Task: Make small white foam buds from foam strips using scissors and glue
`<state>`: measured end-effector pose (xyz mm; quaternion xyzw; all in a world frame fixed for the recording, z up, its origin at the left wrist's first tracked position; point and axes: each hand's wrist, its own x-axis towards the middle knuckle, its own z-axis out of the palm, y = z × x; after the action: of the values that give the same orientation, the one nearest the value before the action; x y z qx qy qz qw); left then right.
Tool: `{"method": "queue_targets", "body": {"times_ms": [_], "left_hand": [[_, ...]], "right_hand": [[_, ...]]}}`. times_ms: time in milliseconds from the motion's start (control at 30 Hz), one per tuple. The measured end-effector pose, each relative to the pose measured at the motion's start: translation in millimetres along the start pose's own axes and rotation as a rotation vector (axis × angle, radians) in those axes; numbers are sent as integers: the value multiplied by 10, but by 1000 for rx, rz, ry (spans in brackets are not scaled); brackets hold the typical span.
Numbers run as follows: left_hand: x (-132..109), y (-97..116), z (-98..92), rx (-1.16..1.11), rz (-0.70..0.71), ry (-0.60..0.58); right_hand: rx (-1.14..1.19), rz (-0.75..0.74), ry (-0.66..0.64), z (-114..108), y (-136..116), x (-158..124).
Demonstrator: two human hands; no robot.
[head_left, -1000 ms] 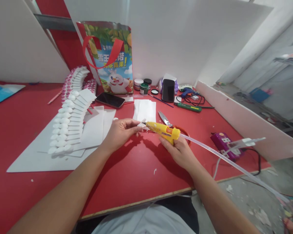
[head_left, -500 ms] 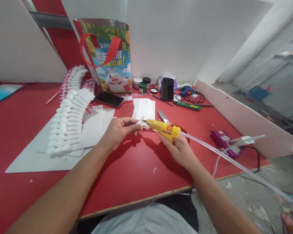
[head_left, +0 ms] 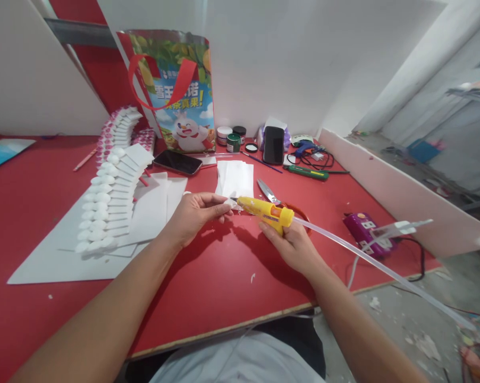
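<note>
"What's furthest left?"

"Well left of the left hand (head_left: 200,217), a curved row of white oval pieces (head_left: 100,205) lies over white sheets (head_left: 36,268) on the red surface (head_left: 224,298). Fanned out like that, each is probably easier to pick out."

"And that hand?"

"Thumb and fingertips pinch a small white piece (head_left: 229,202), between the two hands. Holding it by one side likely leaves the other open and spares the fingers the heat."

"Why the paper stack (head_left: 235,178) there?"

"It lies just beyond the piece, presumably within easy reach of either hand."

"Then the yellow glue gun (head_left: 269,209)?"

"The right hand (head_left: 295,246) is wrapped around its handle, aiming the tip left, right at the piece. Whether they touch, or the trigger is squeezed, I can't tell."

"And the scissors (head_left: 267,191)?"

"Beyond the right hand, blades pointing away, handles partly hidden by the gun. Lying that way, they look convenient for that hand."

"The long clear glue stick (head_left: 355,256)?"

"It juts from the gun's back, over the right forearm and past the surface's edge, so its length seems clear of the pinching fingers."

"Last?"

"A purple box (head_left: 363,231), well right of the right hand."
</note>
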<state>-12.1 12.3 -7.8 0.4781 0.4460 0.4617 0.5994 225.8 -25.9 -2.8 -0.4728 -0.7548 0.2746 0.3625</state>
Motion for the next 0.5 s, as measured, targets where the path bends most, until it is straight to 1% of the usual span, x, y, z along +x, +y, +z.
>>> {"method": "queue_targets", "body": {"times_ms": [267,500], "left_hand": [[-18,32,22,66,23,-18],[-23,24,14,62,20,-21]], "right_hand": [[-36,2,21,-3,22,3],[-43,61,26,-9,33,4]]}}
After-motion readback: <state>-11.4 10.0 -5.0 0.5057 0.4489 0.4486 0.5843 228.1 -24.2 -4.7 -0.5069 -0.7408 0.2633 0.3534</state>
